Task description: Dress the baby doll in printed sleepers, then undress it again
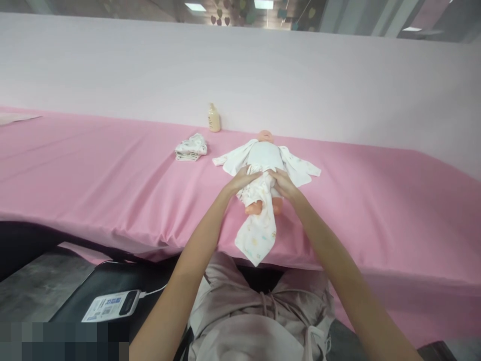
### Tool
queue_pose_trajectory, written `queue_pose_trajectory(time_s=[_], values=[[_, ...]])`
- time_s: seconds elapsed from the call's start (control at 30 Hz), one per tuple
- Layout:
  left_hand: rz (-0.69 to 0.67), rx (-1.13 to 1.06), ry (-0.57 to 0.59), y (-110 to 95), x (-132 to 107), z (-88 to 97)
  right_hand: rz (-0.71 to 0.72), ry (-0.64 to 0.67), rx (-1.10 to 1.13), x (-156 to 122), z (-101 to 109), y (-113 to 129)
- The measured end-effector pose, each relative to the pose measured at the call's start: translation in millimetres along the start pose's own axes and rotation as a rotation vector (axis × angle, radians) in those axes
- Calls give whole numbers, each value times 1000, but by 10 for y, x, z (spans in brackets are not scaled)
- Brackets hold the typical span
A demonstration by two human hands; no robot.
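A baby doll (265, 136) lies on its back, head toward the wall, with a white printed long-sleeved top (306, 166) spread out under its pale body. Over its hips and legs lies a white baby cloth with a small coloured print (257, 238); its pointed end hangs down between and past the bare feet (254, 207). My left hand (243, 181) is closed on this cloth at the left of the doll's waist. Opposite it, my right hand (282, 182) grips the cloth's upper edge, thumb inward. The fingertips of both hands are partly hidden in the folds.
A folded stack of printed cloths (191, 148) lies left of the doll. Behind it a pump bottle (214, 119) stands by the white wall (131, 70). Pink sheeting (112, 180) covers the table. A white power bank (111, 306) with a cable rests on a black seat at lower left.
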State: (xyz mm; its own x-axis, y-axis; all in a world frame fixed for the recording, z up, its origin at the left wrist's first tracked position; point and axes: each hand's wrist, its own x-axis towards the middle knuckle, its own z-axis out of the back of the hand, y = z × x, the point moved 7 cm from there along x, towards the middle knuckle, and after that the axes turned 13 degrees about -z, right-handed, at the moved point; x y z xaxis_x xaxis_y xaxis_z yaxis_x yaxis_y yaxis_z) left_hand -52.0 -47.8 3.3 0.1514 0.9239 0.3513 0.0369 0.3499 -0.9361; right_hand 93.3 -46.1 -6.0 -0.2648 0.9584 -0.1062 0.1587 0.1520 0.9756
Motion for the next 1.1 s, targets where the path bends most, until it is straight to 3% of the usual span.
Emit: queue_pose_trajectory(time_s=[0.07, 0.13, 0.2, 0.3, 0.37, 0.43, 0.5, 0.6, 0.67, 0.73, 0.93, 1.03, 1.1], values=[[-60, 128, 118, -73, -18, -72, 28, -53, 29, 28, 34, -33], [-83, 178, 162, -86, -26, -96, 48, -100, -12, 29, 44, -26], [-65, 143, 96, -42, -17, -56, 56, -89, -81, -5, 19, 5], [-20, -8, -50, 68, -2, 3, 35, 70, -195, -91, -94, 29], [13, -65, -96, 122, -3, 3, 15, 141, -221, -137, -134, 20], [32, -44, -95, 120, -11, -12, 16, 127, -161, -137, -117, 9], [17, 7, -4, 58, -17, -65, 43, 72, -57, -97, -73, -6], [-5, 98, 220, -30, -40, -166, 92, -35, 76, -7, 18, -36], [34, 144, 268, -20, -53, -155, 96, -97, 134, 31, 81, -55], [80, 97, 230, 17, -54, -115, 94, -91, 149, 27, 97, -45], [64, -272, 39, 122, -13, -95, -7, 184, -58, -114, -68, -18], [68, -218, -15, 191, 12, -67, 7, 125, -60, -71, -27, -46], [59, -116, 11, 187, 16, -57, 29, 43, 10, -6, 28, -74]])
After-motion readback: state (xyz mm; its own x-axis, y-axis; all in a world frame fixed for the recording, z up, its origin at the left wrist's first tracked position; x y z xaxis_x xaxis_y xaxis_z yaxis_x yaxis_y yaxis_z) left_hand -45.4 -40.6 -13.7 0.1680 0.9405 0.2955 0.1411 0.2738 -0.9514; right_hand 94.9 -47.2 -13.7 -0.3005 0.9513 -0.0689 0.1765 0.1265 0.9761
